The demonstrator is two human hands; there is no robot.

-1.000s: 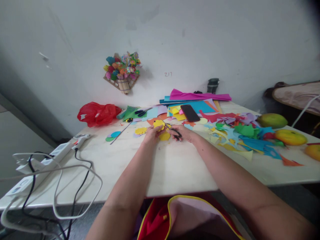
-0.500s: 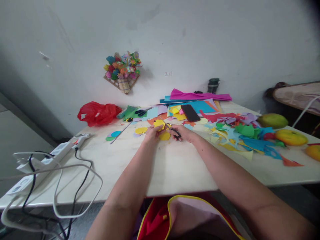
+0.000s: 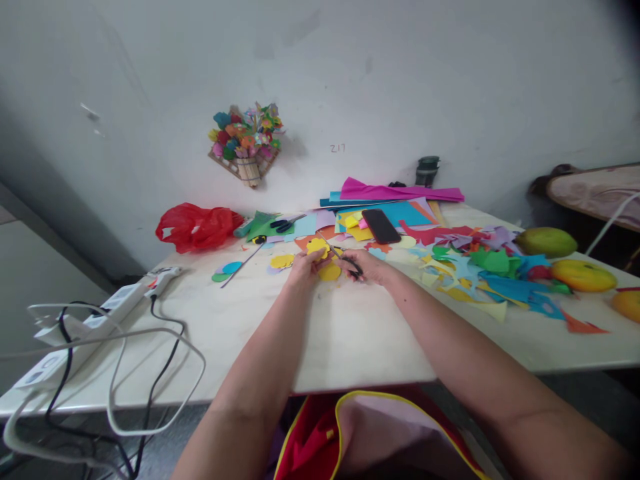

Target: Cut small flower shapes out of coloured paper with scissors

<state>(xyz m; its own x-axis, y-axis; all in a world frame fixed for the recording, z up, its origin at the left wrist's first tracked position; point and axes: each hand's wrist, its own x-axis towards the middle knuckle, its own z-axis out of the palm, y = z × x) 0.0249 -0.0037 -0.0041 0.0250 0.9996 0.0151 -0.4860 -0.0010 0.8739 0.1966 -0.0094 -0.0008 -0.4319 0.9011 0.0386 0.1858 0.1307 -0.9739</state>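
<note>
1. Pinching the yellow paper (image 3: 317, 249) over the table (image 3: 360, 340), the left hand (image 3: 305, 268) probably keeps its edge exposed to the scissors (image 3: 355, 267).
2. The right hand (image 3: 369, 265) grips those by their handles, likely for control.
3. Scraps (image 3: 494, 262) lie well rightward, perhaps leaving working room.

Bare tabletop (image 3: 355, 337) lies between two forearms (image 3: 270, 347) — paper scraps (image 3: 500, 262) crowd the right, a power strip (image 3: 123, 295) and looping cables (image 3: 204, 363) the left.

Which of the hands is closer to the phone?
The right hand: it holds scissors on the near side of the phone; the left hand, holding yellow paper, is farther off, left of it.
</note>
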